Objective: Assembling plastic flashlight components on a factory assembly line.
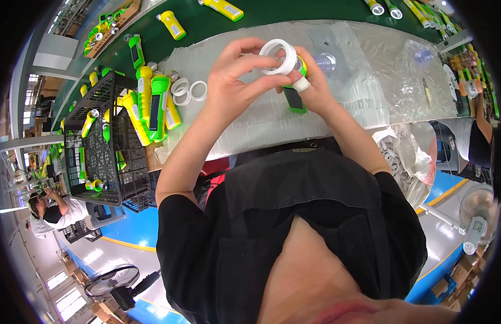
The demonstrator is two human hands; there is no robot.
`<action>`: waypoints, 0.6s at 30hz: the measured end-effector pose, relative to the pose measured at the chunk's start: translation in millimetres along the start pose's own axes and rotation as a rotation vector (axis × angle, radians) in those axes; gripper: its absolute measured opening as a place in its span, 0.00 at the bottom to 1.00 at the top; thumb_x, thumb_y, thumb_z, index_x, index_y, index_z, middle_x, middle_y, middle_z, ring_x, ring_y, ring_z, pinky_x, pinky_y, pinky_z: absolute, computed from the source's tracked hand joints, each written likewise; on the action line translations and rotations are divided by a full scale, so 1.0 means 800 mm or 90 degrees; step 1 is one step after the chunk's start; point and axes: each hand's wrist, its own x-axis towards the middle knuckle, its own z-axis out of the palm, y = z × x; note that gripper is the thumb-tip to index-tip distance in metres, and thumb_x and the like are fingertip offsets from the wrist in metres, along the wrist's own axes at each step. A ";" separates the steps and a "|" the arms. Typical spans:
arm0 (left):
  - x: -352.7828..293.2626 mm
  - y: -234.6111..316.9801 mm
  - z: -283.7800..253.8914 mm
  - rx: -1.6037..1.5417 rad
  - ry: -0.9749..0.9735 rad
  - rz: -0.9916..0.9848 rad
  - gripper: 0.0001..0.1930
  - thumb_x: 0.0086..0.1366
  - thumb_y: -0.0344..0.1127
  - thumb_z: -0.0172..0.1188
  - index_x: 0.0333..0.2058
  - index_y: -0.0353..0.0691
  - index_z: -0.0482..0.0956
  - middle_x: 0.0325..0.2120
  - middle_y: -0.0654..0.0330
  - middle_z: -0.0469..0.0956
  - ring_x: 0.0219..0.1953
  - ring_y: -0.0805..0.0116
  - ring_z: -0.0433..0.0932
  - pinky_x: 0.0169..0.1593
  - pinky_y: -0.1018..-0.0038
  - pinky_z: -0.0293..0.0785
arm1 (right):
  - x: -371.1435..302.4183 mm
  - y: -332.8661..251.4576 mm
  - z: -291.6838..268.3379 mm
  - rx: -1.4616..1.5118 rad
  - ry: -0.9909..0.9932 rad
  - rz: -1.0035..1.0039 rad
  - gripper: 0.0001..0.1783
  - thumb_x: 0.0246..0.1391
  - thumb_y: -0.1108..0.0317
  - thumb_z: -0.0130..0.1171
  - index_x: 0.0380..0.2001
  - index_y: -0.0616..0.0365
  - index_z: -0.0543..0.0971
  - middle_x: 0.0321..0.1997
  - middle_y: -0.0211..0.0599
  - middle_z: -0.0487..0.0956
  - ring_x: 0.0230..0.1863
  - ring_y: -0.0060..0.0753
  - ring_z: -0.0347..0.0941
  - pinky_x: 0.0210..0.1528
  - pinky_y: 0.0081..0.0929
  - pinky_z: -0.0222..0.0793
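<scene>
My left hand (235,73) pinches a white plastic ring (286,67) between thumb and fingers. The ring is at the head end of a green and yellow flashlight (295,100), tilted over the bench; whether it is seated on it I cannot tell. My right hand (315,90) is wrapped round this flashlight, with white tape on one digit and part of the flashlight hidden behind the fingers. A clear round plastic piece (326,62) lies just beyond my right hand. To the left of my left hand, several loose white rings (198,82) lie beside a group of flashlights (159,102).
A black crate (121,164) holding flashlights stands at the left. The bench (234,127) is covered with translucent sheeting; more flashlights (171,25) lie on its green far part. A white sack (423,162) of white rings hangs at the right. Fans (112,282) and other people are around.
</scene>
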 end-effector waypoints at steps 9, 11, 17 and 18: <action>0.004 0.008 0.005 0.118 -0.074 0.013 0.18 0.44 0.39 0.77 0.37 0.47 0.87 0.40 0.61 0.75 0.39 0.65 0.74 0.38 0.71 0.74 | -0.006 -0.008 -0.015 0.030 -0.029 -0.033 0.26 0.65 0.56 0.52 0.60 0.57 0.63 0.51 0.38 0.74 0.43 0.30 0.75 0.48 0.30 0.73; 0.006 0.008 0.008 0.092 -0.090 0.024 0.17 0.45 0.39 0.76 0.36 0.46 0.86 0.40 0.60 0.75 0.39 0.62 0.75 0.40 0.70 0.75 | -0.004 -0.014 -0.019 -0.116 0.019 -0.136 0.28 0.65 0.55 0.53 0.62 0.56 0.61 0.57 0.39 0.73 0.49 0.35 0.75 0.55 0.33 0.70; 0.019 0.020 0.021 0.118 -0.150 0.039 0.21 0.47 0.40 0.76 0.39 0.44 0.79 0.40 0.56 0.77 0.42 0.57 0.78 0.42 0.66 0.76 | 0.008 -0.099 -0.078 -0.530 -0.092 -0.198 0.26 0.45 0.64 0.73 0.47 0.58 0.77 0.47 0.38 0.79 0.49 0.37 0.77 0.51 0.31 0.74; 0.019 0.019 0.029 0.111 -0.152 0.043 0.21 0.47 0.40 0.76 0.39 0.44 0.79 0.40 0.56 0.77 0.42 0.57 0.78 0.42 0.66 0.76 | 0.014 -0.113 -0.083 -0.591 -0.162 -0.196 0.25 0.46 0.65 0.72 0.48 0.58 0.76 0.46 0.38 0.79 0.47 0.38 0.77 0.49 0.31 0.74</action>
